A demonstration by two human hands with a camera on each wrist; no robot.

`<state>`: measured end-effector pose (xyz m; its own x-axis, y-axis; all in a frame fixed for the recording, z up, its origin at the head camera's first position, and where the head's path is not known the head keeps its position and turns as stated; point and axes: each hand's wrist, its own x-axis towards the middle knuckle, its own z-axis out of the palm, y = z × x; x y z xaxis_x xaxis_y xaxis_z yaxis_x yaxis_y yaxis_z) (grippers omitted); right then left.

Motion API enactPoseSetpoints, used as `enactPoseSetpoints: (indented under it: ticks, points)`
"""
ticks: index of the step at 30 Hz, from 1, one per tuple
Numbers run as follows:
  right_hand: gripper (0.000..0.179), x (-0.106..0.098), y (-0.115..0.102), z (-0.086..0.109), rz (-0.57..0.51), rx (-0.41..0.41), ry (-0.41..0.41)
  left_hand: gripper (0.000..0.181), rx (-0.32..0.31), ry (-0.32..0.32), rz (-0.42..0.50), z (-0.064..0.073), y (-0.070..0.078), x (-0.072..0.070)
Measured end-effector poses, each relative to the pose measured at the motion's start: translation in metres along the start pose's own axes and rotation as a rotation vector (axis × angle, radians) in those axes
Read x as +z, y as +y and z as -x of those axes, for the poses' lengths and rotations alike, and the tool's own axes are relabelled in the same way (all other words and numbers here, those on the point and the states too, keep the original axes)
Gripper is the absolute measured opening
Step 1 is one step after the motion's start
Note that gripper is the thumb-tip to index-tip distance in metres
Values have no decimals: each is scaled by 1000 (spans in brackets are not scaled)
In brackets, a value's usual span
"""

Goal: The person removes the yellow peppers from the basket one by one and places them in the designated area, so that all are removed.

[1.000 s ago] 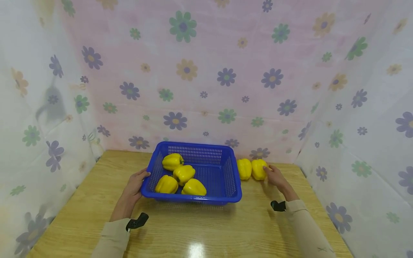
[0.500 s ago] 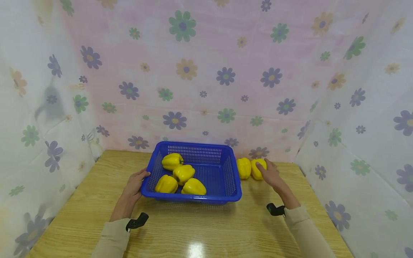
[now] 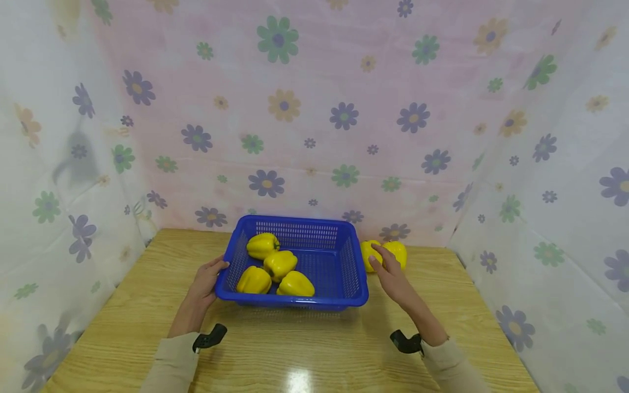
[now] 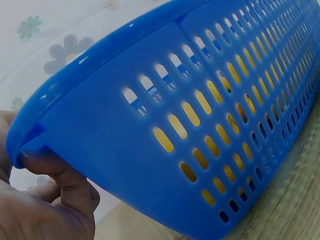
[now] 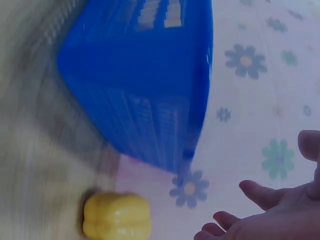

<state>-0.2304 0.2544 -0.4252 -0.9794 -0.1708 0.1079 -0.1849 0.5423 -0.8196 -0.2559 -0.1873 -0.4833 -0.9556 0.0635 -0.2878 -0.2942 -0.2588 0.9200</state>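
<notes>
A blue plastic basket (image 3: 292,300) with slotted walls stands mid-table in the head view, holding several yellow bell peppers (image 3: 262,245) in its left half. My left hand (image 3: 202,281) grips its left rim; in the left wrist view the fingers (image 4: 60,172) curl under the rim's edge. Two more yellow bell peppers are side by side on the table beyond the basket's right side: a nearer pepper (image 3: 366,252) and an outer pepper (image 3: 399,254). My right hand (image 3: 397,284) hovers in front of them with fingers spread, holding nothing, and overlaps both in the head view.
The wooden table (image 3: 275,349) reaches back to a flower-print curtain (image 3: 314,109), which also walls in both sides. The basket and loose peppers sit close to the back curtain. A black wrist camera (image 3: 407,342) sits at the right sleeve, another camera (image 3: 209,337) at the left.
My right hand has let go of the outer pepper, lifted over it and moved left to the nearer pepper. The left hand and basket have stayed put.
</notes>
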Motion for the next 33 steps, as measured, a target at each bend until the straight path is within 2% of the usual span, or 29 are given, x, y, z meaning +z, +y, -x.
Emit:
enactPoseSetpoints:
  ticks: [9, 13, 19, 26, 33]
  points:
    - [44, 36, -15, 8, -46, -199, 51, 64, -4, -5, 3, 2, 1, 1]
    - [39, 42, -28, 6, -77, -267, 16, 64, -5, -9, 10, 2, 2, 1]
    - [39, 46, -54, 1, -135, -310, -68, 65, -3, -12, 19, 1, 2, 0]
    - [36, 48, -77, -23, -129, -367, -160, 64, -13, -2, 22, 1, 2, -1]
    - [31, 51, -81, -60, -91, -385, -296, 64, -16, 1, 20, 1, 2, -1]
